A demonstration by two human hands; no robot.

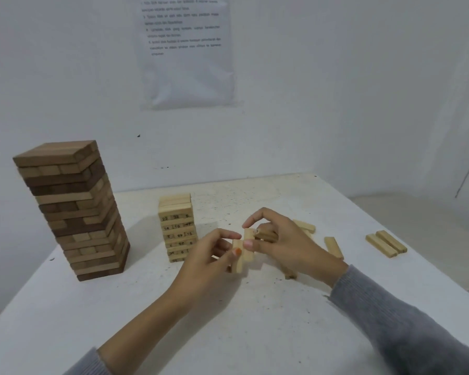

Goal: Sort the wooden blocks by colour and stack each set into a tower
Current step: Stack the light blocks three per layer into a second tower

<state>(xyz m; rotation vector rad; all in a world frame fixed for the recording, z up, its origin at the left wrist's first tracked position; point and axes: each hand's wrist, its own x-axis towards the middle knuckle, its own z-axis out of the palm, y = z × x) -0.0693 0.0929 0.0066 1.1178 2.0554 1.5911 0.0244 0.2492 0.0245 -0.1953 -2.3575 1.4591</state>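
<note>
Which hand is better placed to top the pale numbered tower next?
Left. The left hand sits nearer the pale tower and pinches an upright pale block; the right hand, also holding blocks, lies farther off.

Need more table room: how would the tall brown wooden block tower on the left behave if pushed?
The tall brown wooden block tower is much taller than wide, so a high push would probably tip it. Its layers are loose stacked blocks, some offset, so it may shear apart rather than slide whole.

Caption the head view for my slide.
Mid-sort: left hand and right hand hold pale blocks beside a short pale tower; tall brown tower stands left.
</note>
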